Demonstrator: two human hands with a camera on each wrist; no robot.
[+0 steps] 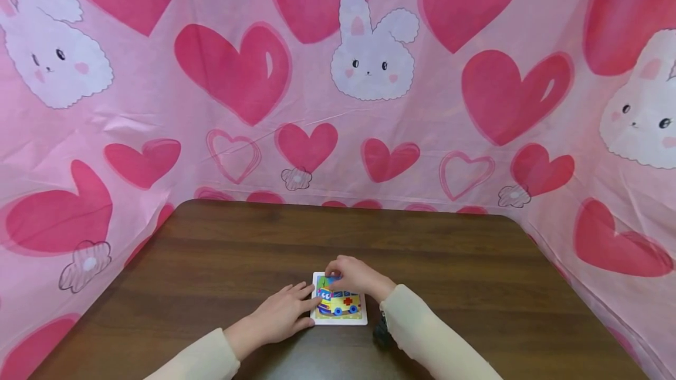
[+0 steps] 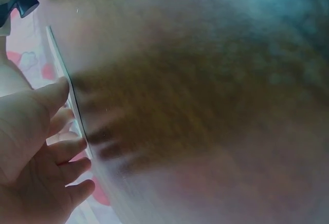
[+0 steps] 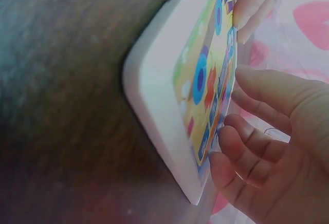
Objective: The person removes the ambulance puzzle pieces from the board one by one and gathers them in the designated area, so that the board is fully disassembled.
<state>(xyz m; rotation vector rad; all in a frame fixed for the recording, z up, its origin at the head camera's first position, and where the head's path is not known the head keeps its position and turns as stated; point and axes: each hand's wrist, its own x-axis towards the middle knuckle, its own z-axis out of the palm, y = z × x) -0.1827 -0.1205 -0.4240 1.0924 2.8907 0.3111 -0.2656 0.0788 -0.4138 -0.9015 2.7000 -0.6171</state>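
Board (image 1: 342, 304), white-rimmed and printed with a yellow ambulance, lies flat and face up on a brown bench (image 1: 237, 251), between a person's left hand (image 1: 282, 312) and right hand (image 1: 361, 279). Set straight in front of the person, it appears placed so that both hands reach it with ease. The left hand rests along its left edge, apparently as a brace against sliding while the right attends to the far part.

The left fingers (image 2: 76, 170) are straight and loosely spread, gripping nothing; the thumb touches the near left corner and the index finger reaches onto the picture. The right hand arches over the far edge, fingers (image 3: 236, 152) bent, thumb and index tip close together at the picture's upper part. Whether they pinch a loose piece or merely touch the surface is unclear, as the hand covers that spot.

A dark object (image 1: 382, 334), too hidden to identify, shows beside the right sleeve (image 1: 422, 327). Pink cloth (image 1: 327, 110) printed with hearts and rabbits hangs behind the bench.
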